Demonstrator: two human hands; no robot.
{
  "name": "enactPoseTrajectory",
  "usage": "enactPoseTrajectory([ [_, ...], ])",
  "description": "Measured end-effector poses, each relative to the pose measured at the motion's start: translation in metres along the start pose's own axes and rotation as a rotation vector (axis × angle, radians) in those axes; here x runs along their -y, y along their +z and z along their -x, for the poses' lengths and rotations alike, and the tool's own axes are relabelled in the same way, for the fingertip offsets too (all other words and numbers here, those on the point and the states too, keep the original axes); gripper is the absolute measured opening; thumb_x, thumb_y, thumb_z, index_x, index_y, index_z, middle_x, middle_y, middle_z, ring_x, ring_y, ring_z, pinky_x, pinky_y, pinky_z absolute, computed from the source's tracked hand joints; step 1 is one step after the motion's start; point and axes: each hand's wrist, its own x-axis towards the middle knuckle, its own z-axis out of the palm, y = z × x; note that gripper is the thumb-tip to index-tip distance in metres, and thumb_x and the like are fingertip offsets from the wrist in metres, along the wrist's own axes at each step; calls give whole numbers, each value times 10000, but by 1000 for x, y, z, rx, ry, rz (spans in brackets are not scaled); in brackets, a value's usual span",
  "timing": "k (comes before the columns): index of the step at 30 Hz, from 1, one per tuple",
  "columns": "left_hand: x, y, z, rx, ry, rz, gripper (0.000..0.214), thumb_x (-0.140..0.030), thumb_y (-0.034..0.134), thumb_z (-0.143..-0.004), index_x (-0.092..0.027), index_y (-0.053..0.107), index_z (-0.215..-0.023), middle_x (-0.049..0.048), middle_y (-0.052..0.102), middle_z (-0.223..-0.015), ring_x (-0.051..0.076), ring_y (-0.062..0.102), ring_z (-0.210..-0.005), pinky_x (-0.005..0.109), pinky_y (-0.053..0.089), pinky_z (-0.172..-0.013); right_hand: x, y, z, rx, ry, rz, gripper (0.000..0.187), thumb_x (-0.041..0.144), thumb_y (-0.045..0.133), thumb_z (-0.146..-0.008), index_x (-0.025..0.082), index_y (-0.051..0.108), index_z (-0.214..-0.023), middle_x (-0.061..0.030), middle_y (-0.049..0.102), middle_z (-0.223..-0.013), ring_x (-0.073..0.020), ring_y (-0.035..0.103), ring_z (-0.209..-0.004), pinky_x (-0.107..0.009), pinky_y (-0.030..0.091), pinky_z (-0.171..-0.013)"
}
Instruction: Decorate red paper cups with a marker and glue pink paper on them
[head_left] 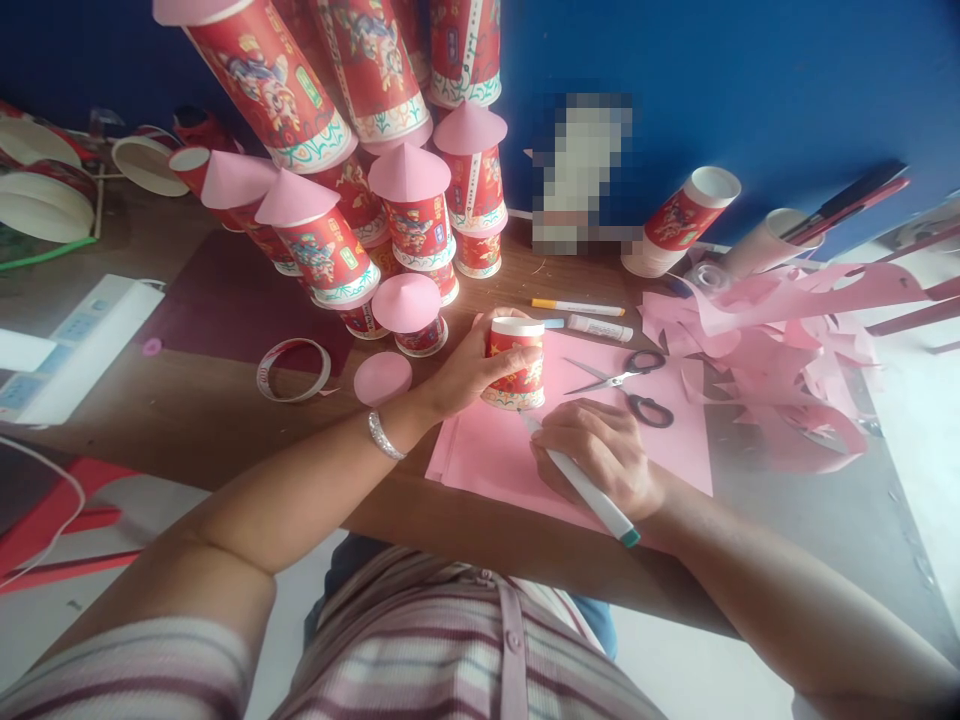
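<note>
My left hand (480, 365) is wrapped round a small red paper cup (517, 350) with a white rim and a patterned band near its base. The cup stands on pink paper (480, 450). In my right hand (596, 450) is a white marker (592, 495) with a green end, gripped like a pen. Its tip is at the cup's lower edge; whether it touches the cup or the paper I cannot tell. Scissors (616, 381) with black handles lie spread on the paper, just beyond my right hand. A round pink paper disc (382, 379) lies left of my left wrist.
Stacked red cups with pink cone roofs (409, 175) rise at the back left. An orange marker (577, 307) and a capped pen (600, 328) lie behind the paper. Pink scraps (780, 380) heap on the right. A paper ring (293, 370) and power strip (79, 345) are left.
</note>
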Motion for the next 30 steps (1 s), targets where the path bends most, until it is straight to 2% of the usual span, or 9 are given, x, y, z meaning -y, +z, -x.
enactPoseTrajectory([
  [6,-2,0,2,-16,-52,35,552,-508,877,-830,-215,573,-1185,81,668,-1210,215,679,-1030,378,550,-897,-1,0,3,25,-10,-21,302,4,658,-888,202,633,-1115,26,650,-792,-141,638,-644,-279,579,-615],
  [11,-6,2,5,-99,-28,-2,652,-557,882,-813,-232,554,-1273,53,689,-1129,206,677,-998,367,550,-888,-8,-3,5,58,-42,57,313,39,614,-967,216,655,-1222,7,661,-839,-128,617,-643,-263,526,-589],
  [14,-8,2,6,-137,-22,-43,665,-585,833,-854,-215,543,-1325,73,701,-1169,226,692,-1042,384,557,-921,-11,-2,5,52,-41,128,343,29,553,-998,220,650,-1266,-12,675,-884,-126,622,-670,-258,528,-620],
  [17,-10,1,7,-118,7,-60,624,-573,790,-890,-203,552,-1333,100,719,-1230,263,703,-1145,409,558,-990,-12,0,6,29,-32,193,318,33,568,-999,191,648,-1263,-37,681,-903,-143,631,-698,-274,537,-643],
  [21,-8,-1,7,-102,32,-30,589,-522,774,-890,-211,580,-1350,104,718,-1300,290,687,-1248,419,549,-1042,-13,3,7,25,1,254,400,30,608,-990,223,624,-1341,-15,669,-870,-146,630,-700,-269,524,-641],
  [26,1,-6,5,-15,-10,139,630,-464,773,-854,-220,566,-1396,78,730,-1227,263,709,-1127,398,551,-966,-17,2,9,40,9,261,348,-3,569,-1002,195,632,-1281,-33,671,-901,-148,640,-728,-264,500,-635],
  [30,3,-7,4,3,-16,199,594,-382,794,-820,-212,613,-1359,77,733,-1252,258,697,-1123,385,538,-966,-18,2,9,39,25,282,357,-16,582,-992,198,632,-1273,-22,665,-894,-140,636,-719,-254,476,-612],
])
